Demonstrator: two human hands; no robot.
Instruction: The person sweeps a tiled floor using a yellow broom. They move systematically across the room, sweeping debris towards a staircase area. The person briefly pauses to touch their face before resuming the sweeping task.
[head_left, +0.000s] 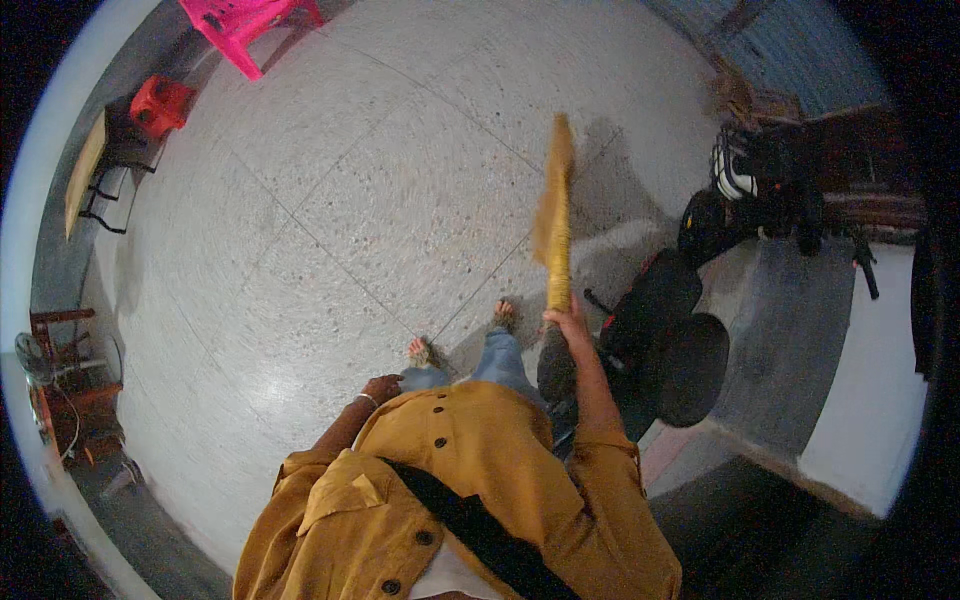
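Just ahead of our feet, over the speckled terrazzo floor (400, 180), we hold a straw-coloured grass broom (553, 215) in our right hand (568, 322). The fingers of that hand are wrapped around the bottom of the handle, closed on it, and the broom rises from the fist with its bristle fan spread and blurred toward the far side of the floor. Our left hand (381, 388) hangs beside our left hip, away from the broom; it holds nothing that we can see, and we cannot tell whether its fingers are curled or loose.

We judge the broom to be light, easy to swing one-handed. Its bristles look soft and springy and would bend under pressure, while the bound handle seems stiff enough to steer by. The bundle is probably dry and a little rough, so it should not slip. The narrow bound end, where our right hand sits now, looks like the sensible place to hold it.

To the right of the broom stands a dark scooter (690, 300). Far to its left sit a pink plastic chair (245, 25) and a small red stool (160, 103).
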